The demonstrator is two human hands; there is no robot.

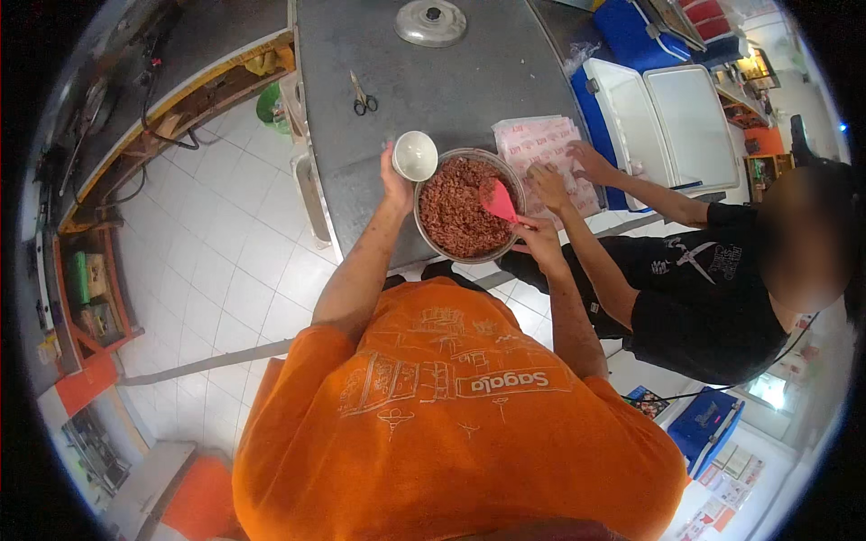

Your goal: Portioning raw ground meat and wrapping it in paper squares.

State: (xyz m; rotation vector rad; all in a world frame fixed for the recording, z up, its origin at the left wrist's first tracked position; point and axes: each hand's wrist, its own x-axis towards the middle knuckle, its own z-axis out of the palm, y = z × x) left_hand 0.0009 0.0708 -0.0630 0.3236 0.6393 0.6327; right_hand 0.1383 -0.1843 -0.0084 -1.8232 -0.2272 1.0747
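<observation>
My left hand (398, 179) grips a small white bowl (415, 156) by its side, at the left rim of a large round metal pot (418, 226). The bowl's mouth faces up toward me and its inside looks bare. Reddish-brown cooked rice (454, 209) fills much of the pot, which sits near the front edge of the table. In my right hand (541, 245) is the handle of a pink rice paddle (499, 201). Its blade lies against the rice on the right side of the pot, with grains stuck to it.
A co-worker's hands (549, 186) rest on a stack of printed paper sheets (534, 138) right of the pot. Scissors (363, 98) and a metal pot lid (431, 24) lie on the dark table (433, 88). An opened blue cooler box (619, 122) stands at the right.
</observation>
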